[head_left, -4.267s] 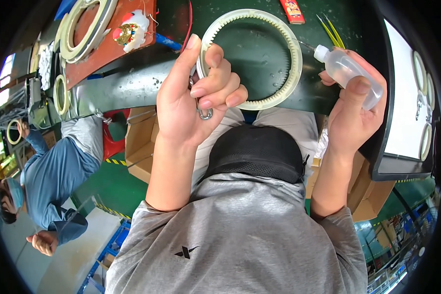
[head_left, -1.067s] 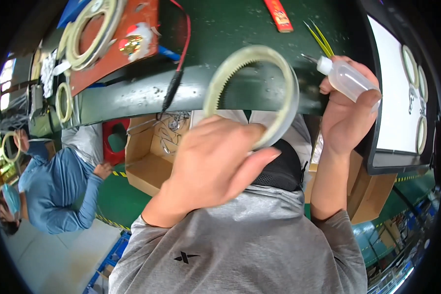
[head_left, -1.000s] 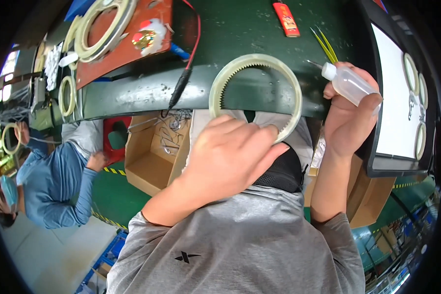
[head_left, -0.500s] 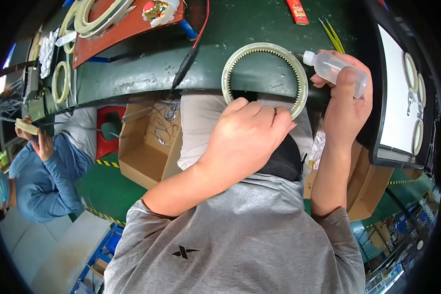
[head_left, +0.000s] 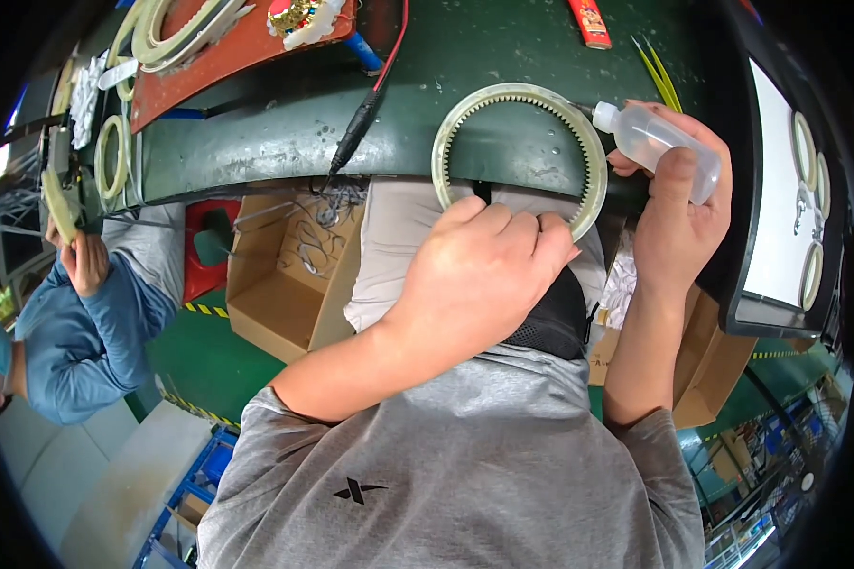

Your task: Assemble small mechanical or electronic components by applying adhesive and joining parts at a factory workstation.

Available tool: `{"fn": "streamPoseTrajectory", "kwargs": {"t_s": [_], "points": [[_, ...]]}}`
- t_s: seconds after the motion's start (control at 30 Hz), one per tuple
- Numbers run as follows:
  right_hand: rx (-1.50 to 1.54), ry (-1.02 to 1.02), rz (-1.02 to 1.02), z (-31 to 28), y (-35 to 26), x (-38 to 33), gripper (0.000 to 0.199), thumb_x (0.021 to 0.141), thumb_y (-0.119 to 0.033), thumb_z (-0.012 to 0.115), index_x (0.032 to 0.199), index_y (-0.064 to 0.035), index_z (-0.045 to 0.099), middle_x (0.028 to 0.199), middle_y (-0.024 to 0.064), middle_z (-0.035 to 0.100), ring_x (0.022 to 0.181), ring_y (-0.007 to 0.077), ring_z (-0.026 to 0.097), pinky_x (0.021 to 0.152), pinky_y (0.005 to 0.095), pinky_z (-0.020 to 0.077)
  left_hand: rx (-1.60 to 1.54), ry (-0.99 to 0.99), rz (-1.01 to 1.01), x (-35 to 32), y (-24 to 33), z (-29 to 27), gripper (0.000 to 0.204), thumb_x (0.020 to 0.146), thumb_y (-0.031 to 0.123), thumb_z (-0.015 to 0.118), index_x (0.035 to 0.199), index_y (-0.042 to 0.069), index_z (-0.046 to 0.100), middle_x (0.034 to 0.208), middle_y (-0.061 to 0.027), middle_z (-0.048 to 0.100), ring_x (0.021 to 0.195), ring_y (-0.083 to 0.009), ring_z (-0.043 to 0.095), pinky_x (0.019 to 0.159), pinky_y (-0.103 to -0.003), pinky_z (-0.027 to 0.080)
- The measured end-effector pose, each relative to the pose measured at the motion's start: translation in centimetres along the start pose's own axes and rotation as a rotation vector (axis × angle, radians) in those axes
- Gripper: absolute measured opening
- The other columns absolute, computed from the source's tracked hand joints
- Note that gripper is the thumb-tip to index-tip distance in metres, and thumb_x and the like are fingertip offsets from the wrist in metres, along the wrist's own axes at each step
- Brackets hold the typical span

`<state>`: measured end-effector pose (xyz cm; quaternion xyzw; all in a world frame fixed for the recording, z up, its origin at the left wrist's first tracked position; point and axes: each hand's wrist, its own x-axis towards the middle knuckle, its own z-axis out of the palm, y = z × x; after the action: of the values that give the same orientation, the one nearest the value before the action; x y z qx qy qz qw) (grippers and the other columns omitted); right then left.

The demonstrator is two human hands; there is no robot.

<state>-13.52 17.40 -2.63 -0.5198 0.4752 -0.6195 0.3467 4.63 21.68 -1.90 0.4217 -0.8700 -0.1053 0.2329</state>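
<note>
Ring gear point(head_left: 519, 152) at desk point(head_left: 256, 142) edge, your left hand point(head_left: 474, 275) gripping its near rim | right hand point(head_left: 678, 204) clasps squeeze bottle point(head_left: 655, 137) beside ring | black probe point(head_left: 356, 137) left of ring.

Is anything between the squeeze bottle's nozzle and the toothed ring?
Nothing visible. The right hand holds the bottle with its nozzle right at the ring's upper right rim. The left hand grips the ring's near edge, clear of the nozzle.
</note>
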Motion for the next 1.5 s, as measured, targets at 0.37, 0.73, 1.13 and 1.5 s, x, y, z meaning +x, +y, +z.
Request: {"fn": "streamPoseTrajectory", "kwargs": {"t_s": [0.37,0.73,1.13,1.5], "points": [[0.041,-0.044,-0.022,-0.4,0.2,0.1,0.04,0.097,-0.029,0.066,0.116,0.0048,0.057,0.107,0.0197,0.069,0.079,0.0198,0.069,0.069,0.028,0.0564,0.016,-0.018,-0.009,0.0,-0.1,0.2,0.023,0.08,0.025,0.075,0.087,0.01,0.06,0.065,0.0,0.046,0.06,-0.017,0.052,0.06,-0.032,0.039],[-0.003,-0.025,-0.002,-0.7,0.3,0.1,0.047,0.096,-0.035,0.065,0.115,0.006,0.054,0.108,0.0217,0.068,0.079,0.0207,0.068,0.067,0.0296,0.0567,0.05,-0.087,0.006,0.1,-0.1,-0.1,0.019,0.085,0.022,0.068,0.089,0.007,0.058,0.067,0.001,0.048,0.063,-0.0132,0.051,0.061,-0.029,0.039],[0.139,0.084,0.092,-0.6,-1.7,2.0,0.047,0.083,0.005,0.071,0.124,0.0009,0.048,0.117,0.0153,0.06,0.102,0.0256,0.068,0.089,0.0351,0.0548,0.049,0.003,0.058,0.7,0.4,-0.4,0.021,0.084,0.025,0.071,0.09,0.008,0.061,0.065,0.0,0.05,0.06,-0.0161,0.053,0.06,-0.031,0.039],[-0.501,0.227,-0.091,2.4,0.4,12.0,0.041,0.084,-0.009,0.075,0.116,0.0038,0.052,0.111,0.0204,0.067,0.108,0.0283,0.066,0.092,0.0357,0.0519,-1.161,0.166,-0.27,-1.4,-1.6,-6.8,0.03,0.106,0.026,0.046,0.117,0.001,0.057,0.063,-0.0018,0.053,0.053,-0.0073,0.047,0.051,-0.022,0.034]]}}
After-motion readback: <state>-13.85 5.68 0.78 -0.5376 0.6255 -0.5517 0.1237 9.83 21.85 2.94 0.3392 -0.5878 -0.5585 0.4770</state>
